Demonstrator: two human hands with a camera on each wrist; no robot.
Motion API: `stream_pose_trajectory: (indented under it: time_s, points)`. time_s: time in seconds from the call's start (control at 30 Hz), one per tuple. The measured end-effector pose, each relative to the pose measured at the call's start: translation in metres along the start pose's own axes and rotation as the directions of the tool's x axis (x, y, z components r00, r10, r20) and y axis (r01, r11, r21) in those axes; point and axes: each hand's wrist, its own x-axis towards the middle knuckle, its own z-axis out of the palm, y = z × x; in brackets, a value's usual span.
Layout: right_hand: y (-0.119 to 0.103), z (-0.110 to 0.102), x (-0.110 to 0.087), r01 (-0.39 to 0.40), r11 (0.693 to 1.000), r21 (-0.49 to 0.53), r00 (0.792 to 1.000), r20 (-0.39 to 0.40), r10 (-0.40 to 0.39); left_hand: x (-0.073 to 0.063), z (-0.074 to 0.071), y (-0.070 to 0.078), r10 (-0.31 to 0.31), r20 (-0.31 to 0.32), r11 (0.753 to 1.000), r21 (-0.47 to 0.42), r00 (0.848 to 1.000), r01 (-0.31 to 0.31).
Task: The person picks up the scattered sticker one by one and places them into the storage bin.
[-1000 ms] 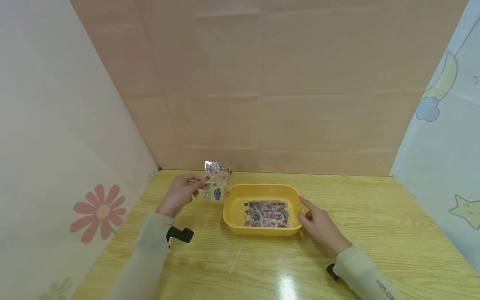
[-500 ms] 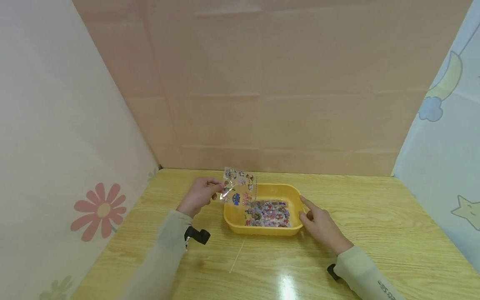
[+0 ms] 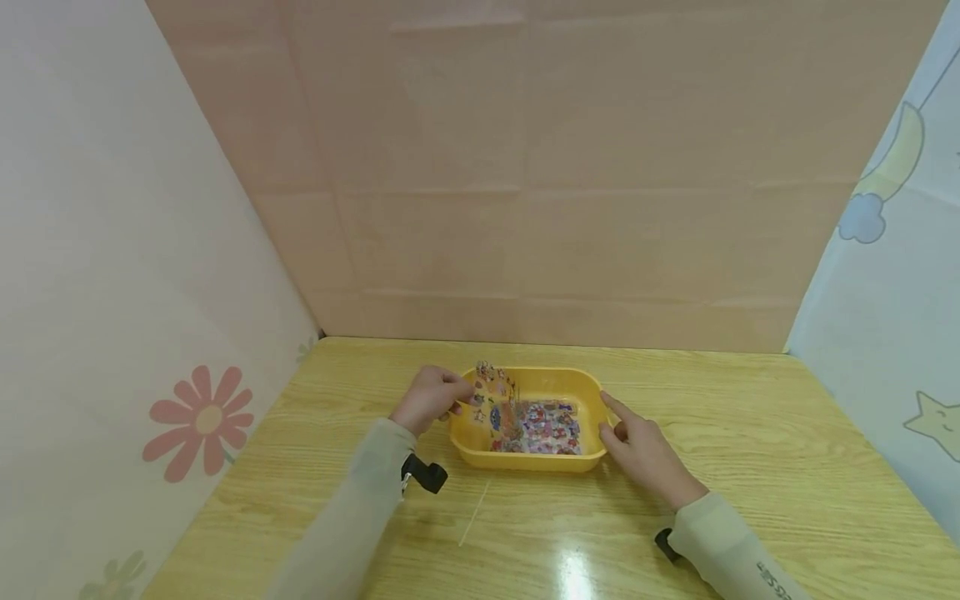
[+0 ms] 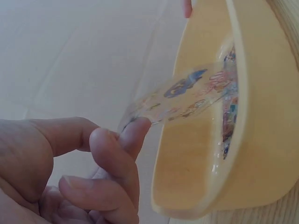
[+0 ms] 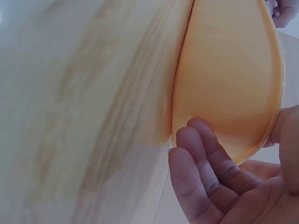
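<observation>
My left hand (image 3: 431, 397) pinches the left edge of a clear sticker sheet (image 3: 495, 404) printed with small coloured pictures. The sheet slants down into a yellow plastic basin (image 3: 525, 462), its lower end over the left part of a colourful pile of sticker sheets (image 3: 555, 427). In the left wrist view the held sheet (image 4: 182, 93) bends from thumb and forefinger over the basin's wall (image 4: 261, 140). At the basin's right end, my right hand (image 3: 641, 450) grips the rim. The right wrist view shows several fingers (image 5: 187, 172) along the outer wall.
The basin stands on a wood-grain table (image 3: 750, 433). A thin pale strip or line (image 3: 473, 512) lies in front of it. A beige sheet (image 3: 525, 208) backs the table, with patterned walls left (image 3: 112, 250) and right (image 3: 900, 292).
My left hand has moved right and slightly down, carrying the sticker sheet from left of the basin to inside its left part. The right hand has stayed at the rim.
</observation>
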Motion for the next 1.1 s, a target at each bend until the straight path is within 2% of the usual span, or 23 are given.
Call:
stream_pose_trajectory:
  time_s: [0.3,0.43,0.7,0.9,1.1]
  points:
    - [-0.001,-0.001,-0.001,0.0,1.0,0.001,1.0,0.002,0.0,0.008,0.016,-0.003,-0.013,0.041,0.998,0.064,0.999,0.011]
    - [-0.001,0.0,-0.001,-0.003,1.0,0.001,1.0,0.002,0.003,0.007,0.022,-0.001,-0.015,0.044,0.996,0.089,0.999,0.011]
    - [-0.001,0.0,0.0,0.001,1.0,-0.004,1.0,0.002,0.0,0.007,0.024,0.001,-0.031,0.032,0.982,0.185,0.999,0.024]
    - [-0.001,-0.001,0.0,0.01,1.0,0.011,1.0,0.002,-0.01,0.009,0.028,0.005,-0.014,0.025,0.966,0.26,1.0,0.007]
    - [0.001,0.001,-0.001,0.024,1.0,0.019,1.0,0.009,-0.024,0.012,0.035,0.011,-0.048,0.067,0.969,0.246,0.997,0.03]
